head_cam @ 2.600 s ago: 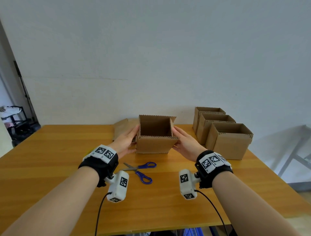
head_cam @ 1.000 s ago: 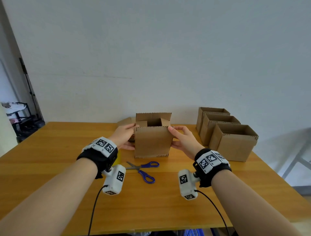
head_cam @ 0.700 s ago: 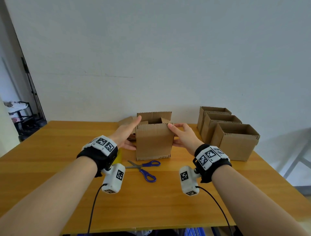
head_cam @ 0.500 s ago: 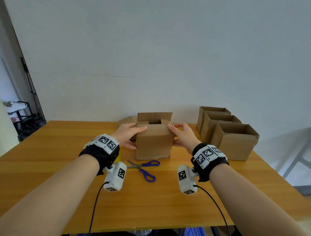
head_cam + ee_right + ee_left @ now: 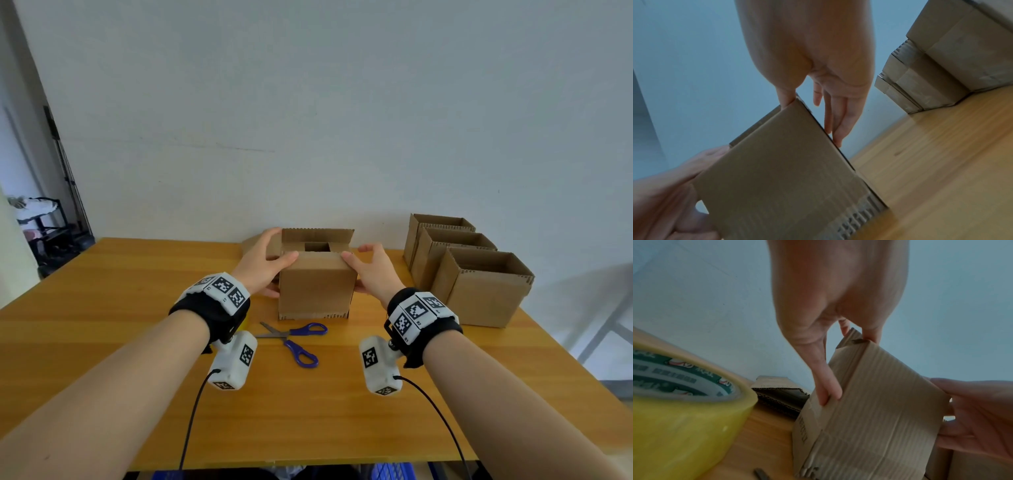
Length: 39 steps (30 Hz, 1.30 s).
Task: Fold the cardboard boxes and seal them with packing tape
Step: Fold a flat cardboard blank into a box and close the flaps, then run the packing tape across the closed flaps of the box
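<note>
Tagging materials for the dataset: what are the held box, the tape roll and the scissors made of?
Box: brown corrugated cardboard, matte; fluted wavy edges and ribbed faces show. Tape roll: glossy, translucent yellowish plastic film on a printed core, likely cardboard. Scissors: grey metal-looking blades, shiny blue handles, probably plastic.

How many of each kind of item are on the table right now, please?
Cardboard box being folded: 1
Open cardboard boxes at the right: 3
Flat cardboard piece: 1
Scissors: 1
Packing tape roll: 1
Total: 7
</note>
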Each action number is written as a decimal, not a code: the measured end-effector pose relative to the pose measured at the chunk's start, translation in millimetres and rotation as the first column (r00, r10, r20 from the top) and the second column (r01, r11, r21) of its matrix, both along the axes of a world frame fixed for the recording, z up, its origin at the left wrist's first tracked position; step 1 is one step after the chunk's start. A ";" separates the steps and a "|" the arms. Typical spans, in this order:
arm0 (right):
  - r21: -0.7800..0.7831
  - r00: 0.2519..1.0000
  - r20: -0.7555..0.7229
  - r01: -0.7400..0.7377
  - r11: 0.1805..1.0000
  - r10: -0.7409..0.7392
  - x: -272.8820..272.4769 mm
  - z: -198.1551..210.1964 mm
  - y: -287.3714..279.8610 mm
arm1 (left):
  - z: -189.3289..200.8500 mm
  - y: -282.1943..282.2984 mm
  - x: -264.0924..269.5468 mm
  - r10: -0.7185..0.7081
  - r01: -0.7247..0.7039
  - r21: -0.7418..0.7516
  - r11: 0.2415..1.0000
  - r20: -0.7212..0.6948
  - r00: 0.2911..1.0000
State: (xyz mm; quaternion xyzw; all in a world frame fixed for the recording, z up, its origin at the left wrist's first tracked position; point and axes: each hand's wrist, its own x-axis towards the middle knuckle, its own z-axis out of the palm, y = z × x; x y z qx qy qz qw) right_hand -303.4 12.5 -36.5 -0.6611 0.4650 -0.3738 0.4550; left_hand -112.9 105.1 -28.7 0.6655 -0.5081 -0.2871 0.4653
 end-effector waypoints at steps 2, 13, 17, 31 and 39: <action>-0.025 1.000 -0.011 0.007 1.000 -0.007 1.0 -2.9 -0.1 | -2.0 -2.1 2.0 0.005 -0.005 -0.006 1.000 0.039 0.999; -0.480 0.896 -0.443 -0.267 0.836 0.032 19.0 5.4 6.5 | -3.7 -10.3 2.1 0.078 -0.074 -0.036 0.997 0.141 0.987; -0.457 0.810 -0.585 -0.378 0.805 0.048 25.5 9.6 10.4 | -2.8 -11.8 3.8 0.071 -0.069 -0.022 0.997 0.118 0.990; -0.483 0.787 -0.616 -0.396 0.781 0.018 26.0 10.1 15.0 | -12.1 19.6 48.9 -0.005 -0.073 0.231 0.970 0.321 0.947; -0.443 0.707 -0.707 -0.431 0.786 -0.011 28.2 15.2 21.4 | -32.3 46.1 65.3 -0.276 -0.115 0.500 0.858 0.640 0.717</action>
